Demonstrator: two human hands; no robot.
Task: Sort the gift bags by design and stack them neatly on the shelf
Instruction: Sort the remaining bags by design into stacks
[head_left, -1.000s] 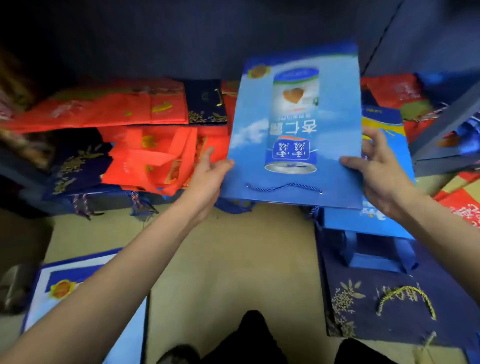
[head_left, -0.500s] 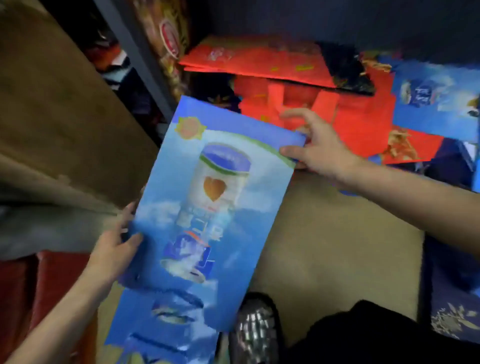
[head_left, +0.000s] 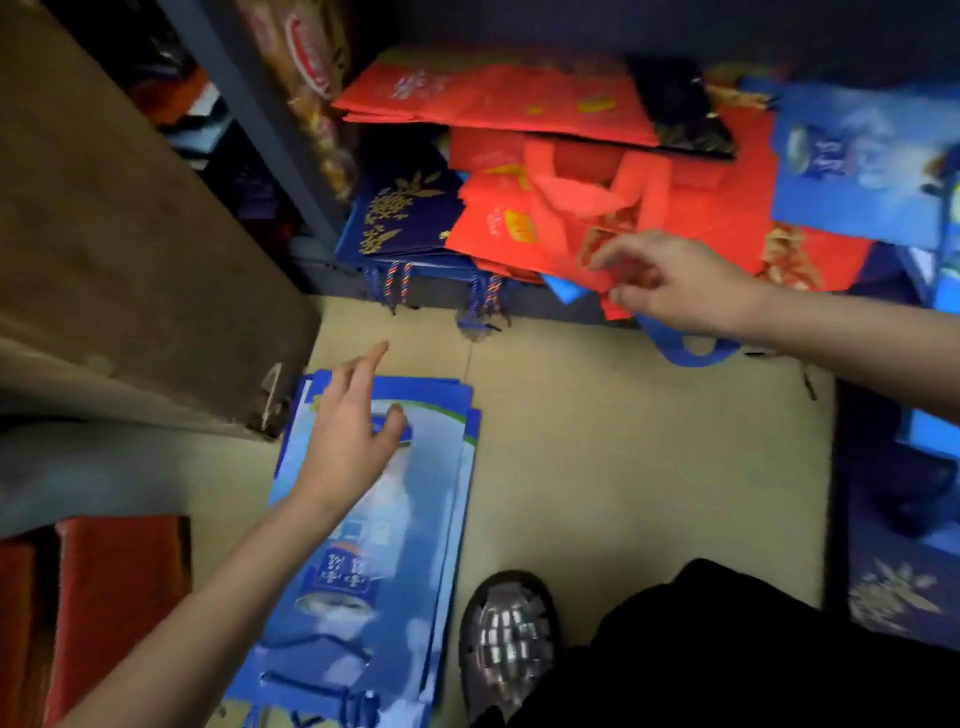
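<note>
A light blue gift bag with a can picture (head_left: 395, 545) lies flat on the beige floor (head_left: 623, 467) at the lower left, on top of other blue bags. My left hand (head_left: 348, 436) is over its top end with fingers spread, holding nothing. My right hand (head_left: 670, 283) hovers with loosely bent fingers at the front edge of a heap of red bags (head_left: 613, 208) on the low shelf. A navy bag with gold leaves (head_left: 405, 218) lies left of the red heap. Another light blue bag (head_left: 852, 166) rests at the shelf's right end.
A brown cardboard panel (head_left: 130, 249) and a grey shelf post (head_left: 249, 114) stand at the left. Red items (head_left: 114, 597) lie at the lower left. Dark blue bags (head_left: 904, 571) cover the floor at the right. My shoe (head_left: 506, 639) is beside the blue stack.
The blue can bag went from both hands, held up at the shelf, down onto the floor stack at the left. My right hand let go and moved over to the red bags.
</note>
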